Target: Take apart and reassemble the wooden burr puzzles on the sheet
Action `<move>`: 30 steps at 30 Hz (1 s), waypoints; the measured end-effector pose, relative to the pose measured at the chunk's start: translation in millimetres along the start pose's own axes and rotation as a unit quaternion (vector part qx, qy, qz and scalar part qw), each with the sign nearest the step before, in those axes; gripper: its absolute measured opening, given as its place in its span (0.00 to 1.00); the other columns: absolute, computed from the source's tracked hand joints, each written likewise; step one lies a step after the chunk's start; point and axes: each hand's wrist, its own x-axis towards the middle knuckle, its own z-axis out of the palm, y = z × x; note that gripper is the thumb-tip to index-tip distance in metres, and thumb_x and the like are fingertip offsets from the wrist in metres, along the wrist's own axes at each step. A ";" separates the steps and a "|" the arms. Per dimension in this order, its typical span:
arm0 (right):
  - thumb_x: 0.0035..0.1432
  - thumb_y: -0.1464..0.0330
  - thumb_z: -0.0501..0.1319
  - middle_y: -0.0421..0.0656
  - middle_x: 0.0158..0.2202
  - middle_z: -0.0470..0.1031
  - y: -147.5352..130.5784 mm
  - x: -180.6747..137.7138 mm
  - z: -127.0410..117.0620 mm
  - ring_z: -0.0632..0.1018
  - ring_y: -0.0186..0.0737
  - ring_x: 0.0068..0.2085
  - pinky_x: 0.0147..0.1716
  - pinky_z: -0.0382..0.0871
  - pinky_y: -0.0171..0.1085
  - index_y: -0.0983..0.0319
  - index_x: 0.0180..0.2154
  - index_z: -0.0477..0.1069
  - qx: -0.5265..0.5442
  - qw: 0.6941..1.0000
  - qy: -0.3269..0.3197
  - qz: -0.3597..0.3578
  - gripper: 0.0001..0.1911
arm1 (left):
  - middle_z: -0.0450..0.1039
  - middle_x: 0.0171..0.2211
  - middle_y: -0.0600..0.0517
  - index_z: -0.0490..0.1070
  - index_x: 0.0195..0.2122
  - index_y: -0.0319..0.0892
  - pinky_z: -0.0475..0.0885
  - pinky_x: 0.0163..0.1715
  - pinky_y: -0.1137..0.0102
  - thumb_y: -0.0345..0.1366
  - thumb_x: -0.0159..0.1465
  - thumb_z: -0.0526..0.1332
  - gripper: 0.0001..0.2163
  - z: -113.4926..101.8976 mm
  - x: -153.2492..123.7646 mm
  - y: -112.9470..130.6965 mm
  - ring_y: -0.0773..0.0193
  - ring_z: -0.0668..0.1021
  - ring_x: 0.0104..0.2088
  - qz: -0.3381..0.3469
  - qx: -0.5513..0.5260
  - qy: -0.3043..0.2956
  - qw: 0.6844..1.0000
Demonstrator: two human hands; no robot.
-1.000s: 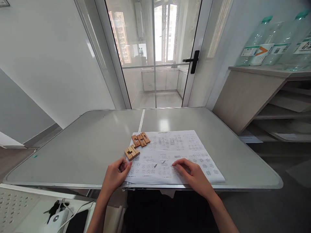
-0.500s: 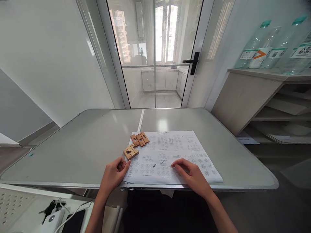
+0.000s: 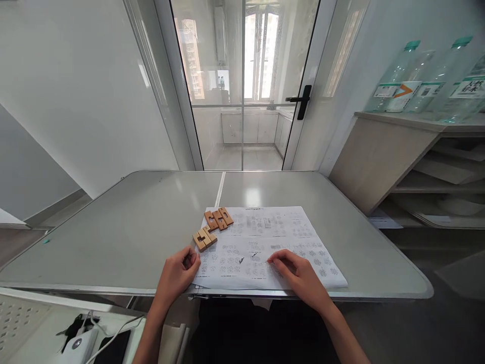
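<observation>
My left hand point(image 3: 179, 270) rests at the left edge of a printed paper sheet point(image 3: 261, 280), its fingers curled in and the thumb laid against them. Just beyond it lies a group of pale wooden puzzle pieces point(image 3: 204, 238) with notches. Behind those, a darker brown group of notched wooden pieces point(image 3: 219, 219) sits on the sheet's upper left corner. My right hand point(image 3: 295, 273) lies on the lower right part of the paper, thumb and fingertips drawn together. Nothing shows in either hand.
The sheet lies on a grey table point(image 3: 113, 232). Plastic bottles point(image 3: 397, 81) stand on a shelf unit point(image 3: 394, 151) at right. At lower left are a white device point(image 3: 79, 346), a cable, keys point(image 3: 74, 326) and a dark phone-like slab point(image 3: 113, 348). A glass door point(image 3: 242, 106) stands beyond.
My left thumb has drawn back slightly toward the curled fingers. My right hand and the wooden pieces keep their places; the view has shifted very slightly.
</observation>
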 end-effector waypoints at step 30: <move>0.70 0.51 0.57 0.44 0.46 0.82 0.9 -1.9 -0.3 0.80 0.49 0.49 0.50 0.72 0.44 0.55 0.42 0.77 0.005 1.000 -0.009 0.022 0.17 | 0.57 0.21 0.59 0.60 0.25 0.44 0.59 0.25 0.73 0.50 0.66 0.59 0.19 -2.0 -6.9 3.7 0.68 0.62 0.23 -0.016 -0.018 0.013 1.000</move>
